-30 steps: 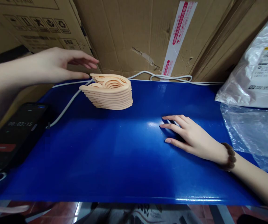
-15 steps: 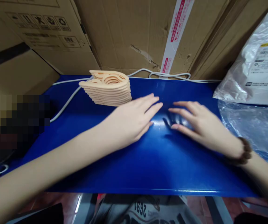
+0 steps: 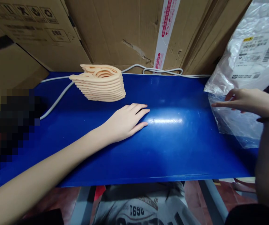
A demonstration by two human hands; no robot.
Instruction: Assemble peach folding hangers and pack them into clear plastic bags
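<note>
Brown cardboard boxes point(image 3: 115, 31) stand behind the blue table point(image 3: 171, 150). At ten o'clock on it is the peach stack point(image 3: 101, 89): many thin, smooth pieces of the same shape, laid evenly one upon another, with curved openings on top. Near it, at the dial's centre, the left hand point(image 3: 123, 123) is palm down, fingers slightly apart. At three o'clock, the right hand point(image 3: 253, 101), thumb and fingers apart, is over clear plastic point(image 3: 238, 128); whether they touch, I cannot tell.

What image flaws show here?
Head view: bright glare on the blue table right of the left hand; head view: blocky pixelation along part of the left edge; head view: small print on the package label too soft to read.
</note>
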